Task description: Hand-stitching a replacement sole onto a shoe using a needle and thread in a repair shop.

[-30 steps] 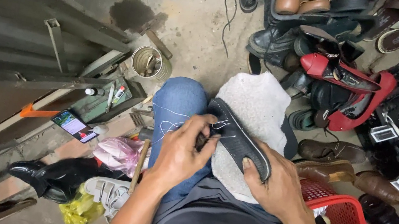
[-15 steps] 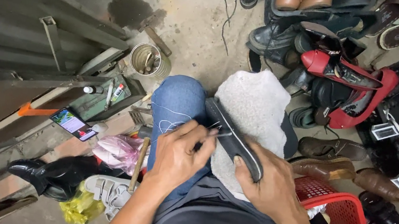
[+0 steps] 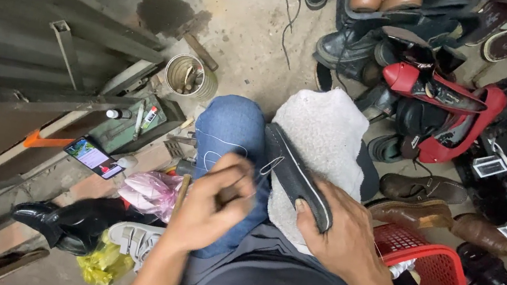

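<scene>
On a concrete floor [image 3: 252,20] crowded with shoes, the right hand [image 3: 337,234] grips a dark shoe [image 3: 295,176] on a white cloth [image 3: 326,134] over the knee. The left hand [image 3: 213,207] pinches a thin tool, blurred. Best pull taut, steadily.

Dark slip-on shoe [image 3: 294,176], sole up, across towel-covered lap

Bare concrete floor [image 3: 249,40] ahead open; shoe pile [image 3: 425,88] blocks right, red basket [image 3: 448,282] near right, tin can [image 3: 189,76] left.
</scene>
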